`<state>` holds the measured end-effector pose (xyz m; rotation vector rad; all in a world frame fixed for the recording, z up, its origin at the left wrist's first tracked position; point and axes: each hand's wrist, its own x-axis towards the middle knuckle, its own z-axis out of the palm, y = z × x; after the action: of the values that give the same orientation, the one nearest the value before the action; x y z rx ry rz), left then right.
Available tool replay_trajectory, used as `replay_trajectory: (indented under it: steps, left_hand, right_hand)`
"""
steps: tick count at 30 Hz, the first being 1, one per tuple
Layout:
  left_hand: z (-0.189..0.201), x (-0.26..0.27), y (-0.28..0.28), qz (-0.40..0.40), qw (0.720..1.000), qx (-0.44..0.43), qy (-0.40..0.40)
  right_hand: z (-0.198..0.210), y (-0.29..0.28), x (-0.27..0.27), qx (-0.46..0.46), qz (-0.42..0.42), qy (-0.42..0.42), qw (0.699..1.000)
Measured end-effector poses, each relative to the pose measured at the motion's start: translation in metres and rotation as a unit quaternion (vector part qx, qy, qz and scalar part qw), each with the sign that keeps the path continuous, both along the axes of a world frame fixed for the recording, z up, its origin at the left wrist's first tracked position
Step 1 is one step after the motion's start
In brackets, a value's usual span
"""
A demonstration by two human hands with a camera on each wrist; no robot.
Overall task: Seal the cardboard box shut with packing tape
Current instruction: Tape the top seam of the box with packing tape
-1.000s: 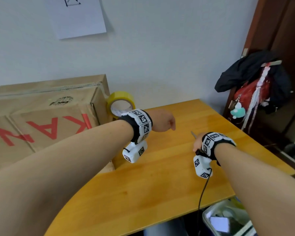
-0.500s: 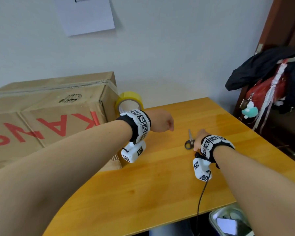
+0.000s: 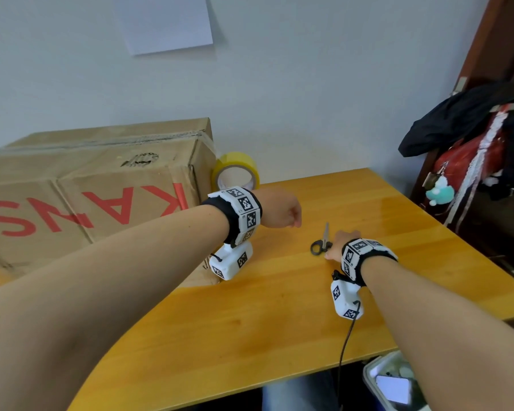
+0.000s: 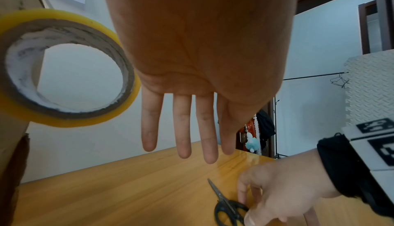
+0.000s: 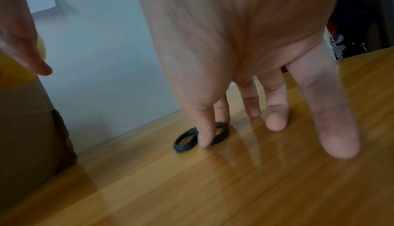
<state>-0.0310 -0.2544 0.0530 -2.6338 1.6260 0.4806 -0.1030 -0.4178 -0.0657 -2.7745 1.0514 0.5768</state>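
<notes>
A large cardboard box (image 3: 86, 185) with red letters lies on the left of the wooden table (image 3: 279, 321), its flaps folded shut. A yellow tape roll (image 3: 235, 170) (image 4: 64, 71) stands on edge against the box's right end. My left hand (image 3: 282, 210) (image 4: 183, 128) hovers just in front of the roll, fingers straight and empty. Black-handled scissors (image 3: 321, 244) (image 4: 226, 202) lie flat on the table. My right hand (image 3: 339, 244) (image 5: 251, 111) is over their handle loops (image 5: 183, 141), thumb and forefinger tips touching one loop, the other fingers extended down to the tabletop.
A dark coat and red bag (image 3: 472, 149) hang at the right beside a brown door. A bin (image 3: 392, 384) holding a phone sits below the table's front edge. A cable (image 3: 346, 342) trails from my right wrist. A paper sheet (image 3: 163, 22) hangs on the wall.
My right hand has drawn back off the scissors, so the handles that it covered now show on the table. My left hand stays by the tape roll. The head view shifted.
</notes>
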Motion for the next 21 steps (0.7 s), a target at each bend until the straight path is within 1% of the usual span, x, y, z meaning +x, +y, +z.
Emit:
replay_trajectory:
  steps: [2,6,9,12,14,16,19,21]
  left_hand:
    - [-0.002,0.000,0.001,-0.002,1.000,-0.001,0.003]
    - [0.000,-0.001,0.004,-0.004,1.000,-0.009,0.008]
    - [0.001,-0.002,0.009,0.000,1.000,-0.011,0.013]
    - [0.001,-0.001,0.012,0.005,1.000,-0.009,0.018]
    - [0.003,0.000,0.014,0.009,1.000,-0.013,0.012]
    - [0.005,0.002,0.017,0.014,1.000,-0.018,0.004]
    - [0.010,0.002,0.021,0.021,0.999,-0.024,-0.006]
    - [0.014,0.000,0.024,0.023,0.999,-0.028,-0.017]
  right_hand:
    - [0.002,0.002,-0.001,0.007,0.014,0.012,1.000]
    - [0.007,0.008,-0.005,0.098,0.008,-0.001,0.995]
    - [0.011,0.014,-0.007,0.115,-0.003,0.012,0.993]
    - [0.018,0.017,-0.006,0.129,0.010,0.030,0.991]
    - [0.018,0.015,-0.001,0.138,0.029,0.024,0.990]
    - [0.020,0.016,0.003,0.168,0.078,0.022,0.983]
    - [0.032,0.029,0.000,0.188,0.119,0.015,0.975]
    - [0.043,0.037,0.000,0.208,0.131,-0.032,0.969]
